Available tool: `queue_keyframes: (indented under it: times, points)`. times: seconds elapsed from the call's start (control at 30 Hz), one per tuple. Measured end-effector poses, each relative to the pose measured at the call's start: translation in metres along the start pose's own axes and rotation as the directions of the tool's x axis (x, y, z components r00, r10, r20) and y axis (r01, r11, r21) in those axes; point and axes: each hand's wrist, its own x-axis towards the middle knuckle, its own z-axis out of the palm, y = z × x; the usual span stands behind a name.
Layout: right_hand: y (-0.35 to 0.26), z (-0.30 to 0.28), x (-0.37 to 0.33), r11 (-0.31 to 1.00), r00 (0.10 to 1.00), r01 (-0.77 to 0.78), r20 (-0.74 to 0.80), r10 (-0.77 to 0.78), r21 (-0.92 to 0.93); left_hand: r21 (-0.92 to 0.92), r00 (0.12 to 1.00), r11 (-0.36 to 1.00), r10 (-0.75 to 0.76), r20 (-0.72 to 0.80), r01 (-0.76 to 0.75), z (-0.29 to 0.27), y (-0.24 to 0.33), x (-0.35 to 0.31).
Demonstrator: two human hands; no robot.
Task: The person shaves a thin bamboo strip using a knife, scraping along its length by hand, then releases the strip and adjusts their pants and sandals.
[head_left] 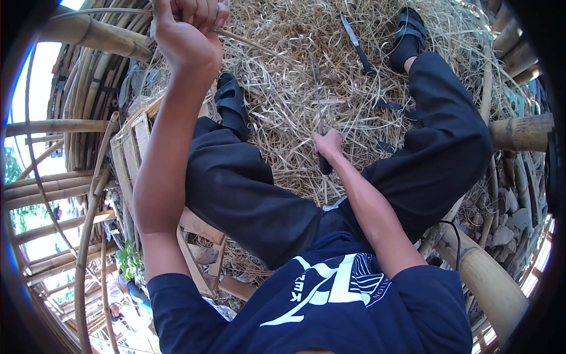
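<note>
Raised at the top left, my left hand (194,29) is closed in a fist around a thin bamboo strip (250,44). The strip pokes out on both sides of the fist and slopes down to the right. Between my knees my right hand (329,144) grips a knife (319,97) by its dark handle, the long narrow blade pointing away from me. Blade and strip look apart. A second knife (355,44), with a bright blade and black handle, lies on the bamboo shavings (283,106) beyond my right hand.
Shavings cover the ground between my sandalled feet. A wooden slatted seat or crate (132,144) stands by my left leg. Thick bamboo poles (495,283) run close on the right, others (94,35) at the upper left. Rubble (507,227) lies at the right. Dark scraps (389,106) lie near my right leg.
</note>
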Motion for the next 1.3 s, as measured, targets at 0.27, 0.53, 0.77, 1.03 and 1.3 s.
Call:
queue_keyframes:
  times: [0.27, 0.53, 0.77, 1.03, 1.3]
  points:
    - [0.005, -0.014, -0.017, 0.994, 0.996, -0.078, 0.043, 0.075, 0.070, -0.027, 1.000, 0.999, -0.018, -0.022, 0.017, -0.006, -0.002, 0.003]
    - [-0.035, -0.033, -0.065, 0.985, 0.988, 0.131, -0.066, -0.139, -0.113, -0.036, 0.972, 0.989, -0.149, -0.181, 0.145, -0.010, -0.005, 0.000]
    - [-0.086, -0.073, -0.102, 0.943, 0.940, 0.332, 0.082, -0.331, 0.005, -0.146, 0.961, 0.957, -0.229, 0.155, 0.251, -0.024, -0.013, 0.004]
    - [-0.128, -0.099, -0.161, 0.866, 0.866, 0.500, 0.030, -0.500, -0.019, -0.095, 0.908, 0.957, -0.225, 0.354, 0.274, -0.005, -0.015, 0.000]
    - [-0.120, -0.109, -0.161, 0.886, 0.888, 0.461, 0.034, -0.459, -0.051, -0.125, 0.932, 0.967, -0.173, 0.318, 0.222, 0.006, -0.023, 0.002]
